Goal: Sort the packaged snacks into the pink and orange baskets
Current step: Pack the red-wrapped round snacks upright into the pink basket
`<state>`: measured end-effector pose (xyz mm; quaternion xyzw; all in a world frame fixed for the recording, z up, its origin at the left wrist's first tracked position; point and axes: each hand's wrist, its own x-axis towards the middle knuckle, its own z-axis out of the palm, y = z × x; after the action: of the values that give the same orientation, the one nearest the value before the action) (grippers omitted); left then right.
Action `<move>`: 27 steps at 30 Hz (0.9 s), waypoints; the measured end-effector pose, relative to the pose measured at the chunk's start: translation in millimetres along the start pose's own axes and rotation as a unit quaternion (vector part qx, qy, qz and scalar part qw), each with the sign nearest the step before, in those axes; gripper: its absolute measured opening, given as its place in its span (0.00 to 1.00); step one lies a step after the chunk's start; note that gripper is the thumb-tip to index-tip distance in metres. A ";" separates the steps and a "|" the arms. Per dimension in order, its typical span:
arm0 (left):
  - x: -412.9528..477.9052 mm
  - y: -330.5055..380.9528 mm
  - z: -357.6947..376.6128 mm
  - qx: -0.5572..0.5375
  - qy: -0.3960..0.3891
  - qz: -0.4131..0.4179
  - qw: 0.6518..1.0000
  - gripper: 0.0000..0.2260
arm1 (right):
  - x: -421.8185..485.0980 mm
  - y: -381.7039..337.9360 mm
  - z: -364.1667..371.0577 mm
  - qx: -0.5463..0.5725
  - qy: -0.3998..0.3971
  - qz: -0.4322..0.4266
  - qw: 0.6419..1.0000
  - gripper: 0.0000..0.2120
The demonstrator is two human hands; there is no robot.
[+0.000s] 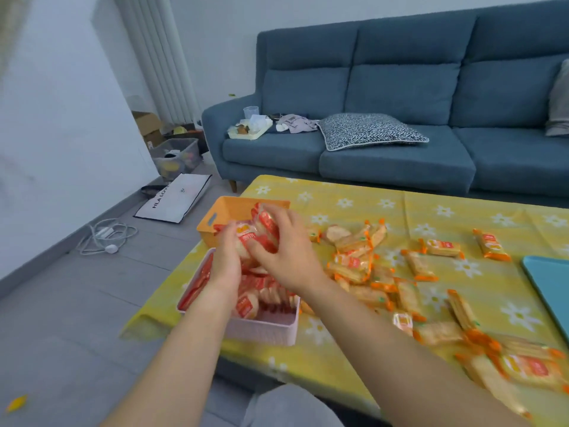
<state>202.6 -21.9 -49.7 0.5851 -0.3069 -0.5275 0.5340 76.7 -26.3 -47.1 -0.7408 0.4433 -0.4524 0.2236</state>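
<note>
Red-wrapped snacks (264, 224) are clamped as one stack between left hand (226, 257) and right hand (286, 257) above the pink basket (261, 331), seemingly to join their kind. Beyond stands the orange basket (234, 211), with orange-wrapped packets (354, 263) strewn over the desk (338, 359).

Two plastic baskets: one pale pink ribbed basket (261, 329) and, just beyond it, one orange handled basket (215, 224). The red-wrapped snack packets (246, 303) filling the pink basket overlap too much to count. Right of it lie roughly twenty orange-wrapped snack packets (351, 263), some blurred. One flat teal tray (551, 288) lies far right of it. Two hands above it, left hand (226, 257) and right hand (284, 251), grip several red packets.
</note>
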 end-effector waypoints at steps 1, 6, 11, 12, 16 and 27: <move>1.9 -5.2 -11.8 0.083 0.018 0.007 0.996 0.37 | -3.5 -1.0 15.4 -0.033 -0.033 -0.002 0.999 0.32; 5.3 -42.9 -62.5 0.446 0.222 0.063 0.865 0.39 | -23.9 27.6 63.6 -0.207 -0.244 0.055 0.946 0.40; -7.6 -46.3 -76.2 0.366 0.257 0.123 0.886 0.37 | -26.1 32.1 48.7 -0.214 -0.223 0.049 0.950 0.48; -8.6 -48.0 -77.2 0.395 0.244 0.130 0.876 0.35 | -27.2 32.1 43.4 -0.213 -0.211 0.062 0.952 0.49; -11.7 -51.9 -75.8 0.479 0.207 0.118 0.845 0.31 | -39.3 35.5 28.4 -0.206 -0.177 0.094 0.958 0.49; -28.2 -21.2 -84.8 0.319 0.176 0.153 0.919 0.17 | -42.0 20.7 2.2 -0.168 -0.120 0.102 0.973 0.30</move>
<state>271.2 34.8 -72.5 0.7536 -0.4458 -0.2022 0.4387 60.9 -0.9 -83.2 -0.7677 0.5559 -0.2538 0.1929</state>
